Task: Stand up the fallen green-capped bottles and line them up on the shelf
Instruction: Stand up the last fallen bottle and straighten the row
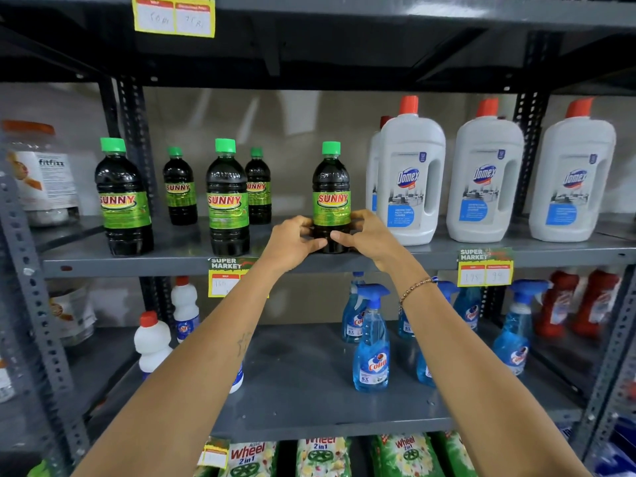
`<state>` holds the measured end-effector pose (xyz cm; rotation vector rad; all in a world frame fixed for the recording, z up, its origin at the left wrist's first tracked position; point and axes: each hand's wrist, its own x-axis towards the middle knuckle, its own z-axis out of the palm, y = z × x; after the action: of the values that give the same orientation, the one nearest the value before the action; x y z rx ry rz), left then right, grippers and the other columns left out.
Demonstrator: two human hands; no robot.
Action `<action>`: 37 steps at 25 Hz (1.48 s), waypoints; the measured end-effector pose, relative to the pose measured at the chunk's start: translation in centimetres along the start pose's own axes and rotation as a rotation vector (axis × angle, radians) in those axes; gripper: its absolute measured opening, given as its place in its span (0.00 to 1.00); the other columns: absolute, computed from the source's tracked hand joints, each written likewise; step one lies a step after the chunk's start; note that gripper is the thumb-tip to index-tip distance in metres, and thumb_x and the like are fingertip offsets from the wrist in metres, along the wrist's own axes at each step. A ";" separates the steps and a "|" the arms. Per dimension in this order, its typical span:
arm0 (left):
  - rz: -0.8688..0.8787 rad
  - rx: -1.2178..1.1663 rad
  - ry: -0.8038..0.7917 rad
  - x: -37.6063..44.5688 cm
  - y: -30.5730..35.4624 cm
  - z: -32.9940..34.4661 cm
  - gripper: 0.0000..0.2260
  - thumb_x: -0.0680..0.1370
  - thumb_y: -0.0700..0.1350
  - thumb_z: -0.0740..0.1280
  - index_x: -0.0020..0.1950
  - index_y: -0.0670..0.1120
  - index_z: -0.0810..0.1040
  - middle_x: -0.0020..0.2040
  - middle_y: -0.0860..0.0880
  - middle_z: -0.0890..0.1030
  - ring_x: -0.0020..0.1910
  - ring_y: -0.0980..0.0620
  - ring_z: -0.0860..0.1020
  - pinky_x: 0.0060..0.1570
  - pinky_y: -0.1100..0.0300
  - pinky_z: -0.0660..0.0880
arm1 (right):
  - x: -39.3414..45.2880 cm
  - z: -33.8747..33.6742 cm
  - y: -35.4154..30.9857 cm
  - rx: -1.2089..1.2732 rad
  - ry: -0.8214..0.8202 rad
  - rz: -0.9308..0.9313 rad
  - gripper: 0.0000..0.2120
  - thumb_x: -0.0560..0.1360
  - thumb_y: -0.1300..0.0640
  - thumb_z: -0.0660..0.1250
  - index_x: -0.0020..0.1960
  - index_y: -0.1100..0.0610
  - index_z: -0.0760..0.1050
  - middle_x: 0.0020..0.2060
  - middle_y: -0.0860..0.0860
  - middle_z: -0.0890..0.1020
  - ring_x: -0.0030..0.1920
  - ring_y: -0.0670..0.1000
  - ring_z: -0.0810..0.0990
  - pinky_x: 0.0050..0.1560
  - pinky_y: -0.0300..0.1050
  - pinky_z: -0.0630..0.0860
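Both hands are cupping the lower body of the green-capped bottle [331,197]: left hand [296,241] and right hand [361,232] are wrapping it from either side, fingers [311,242] clenched around its base. Bottle is standing upright between the fingers, long axis vertical, on the shelf [179,265] near its front edge. Other green-capped bottles [227,197] are standing off to the left of the left hand; both hands are equally near.

Grey slotted-steel shelving [447,251] stands against a plain beige wall [309,132]; yellow price tags [485,268] hang from shelf edges; lighting is even.

Bare forearms, beaded bracelet [415,288], small tattoo [245,343]
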<state>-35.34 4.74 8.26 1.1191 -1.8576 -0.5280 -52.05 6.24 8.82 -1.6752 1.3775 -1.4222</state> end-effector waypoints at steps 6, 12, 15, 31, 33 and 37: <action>0.028 0.042 -0.010 -0.1 -0.2 -0.2 0.23 0.72 0.45 0.74 0.65 0.43 0.74 0.57 0.43 0.82 0.55 0.48 0.80 0.58 0.57 0.74 | 0.1 0.0 0.1 -0.016 0.010 -0.004 0.28 0.71 0.61 0.74 0.67 0.62 0.66 0.59 0.54 0.77 0.58 0.51 0.75 0.64 0.51 0.73; 0.021 0.059 -0.061 0.3 0.0 -0.6 0.23 0.73 0.45 0.73 0.65 0.42 0.73 0.57 0.43 0.82 0.53 0.48 0.81 0.55 0.59 0.74 | 0.1 0.0 0.2 -0.029 0.023 0.003 0.28 0.71 0.61 0.74 0.67 0.62 0.67 0.61 0.56 0.78 0.59 0.52 0.75 0.64 0.52 0.74; 0.037 0.096 -0.049 0.1 0.0 -0.5 0.23 0.74 0.46 0.73 0.66 0.43 0.73 0.55 0.43 0.83 0.52 0.49 0.81 0.54 0.61 0.73 | -0.2 0.0 0.1 -0.048 0.041 -0.006 0.28 0.71 0.60 0.74 0.67 0.62 0.67 0.57 0.54 0.77 0.58 0.51 0.75 0.63 0.50 0.74; 0.425 0.050 0.695 -5.3 -4.5 -7.2 0.11 0.77 0.45 0.69 0.57 0.41 0.76 0.53 0.45 0.78 0.47 0.53 0.76 0.50 0.61 0.73 | -3.8 9.4 -5.1 -0.171 0.201 -0.302 0.07 0.73 0.60 0.72 0.49 0.60 0.79 0.39 0.48 0.80 0.36 0.42 0.75 0.41 0.30 0.73; 0.325 0.038 0.705 -5.6 -6.6 -9.5 0.22 0.79 0.48 0.66 0.68 0.39 0.65 0.64 0.40 0.70 0.59 0.48 0.71 0.59 0.60 0.68 | -3.1 12.0 -5.5 -0.135 0.083 -0.203 0.17 0.73 0.57 0.73 0.59 0.61 0.76 0.51 0.52 0.81 0.47 0.46 0.79 0.53 0.40 0.77; -0.022 0.208 0.167 -4.3 -9.4 -12.2 0.21 0.81 0.50 0.60 0.67 0.37 0.68 0.62 0.37 0.77 0.61 0.41 0.75 0.47 0.61 0.67 | -1.3 15.5 -4.9 -0.298 -0.046 -0.102 0.29 0.69 0.51 0.76 0.66 0.59 0.73 0.60 0.53 0.81 0.60 0.53 0.79 0.61 0.51 0.75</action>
<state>-19.51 4.68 5.99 1.2809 -1.7851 -0.2489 -35.77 5.95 8.05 -1.9770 1.5584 -1.2711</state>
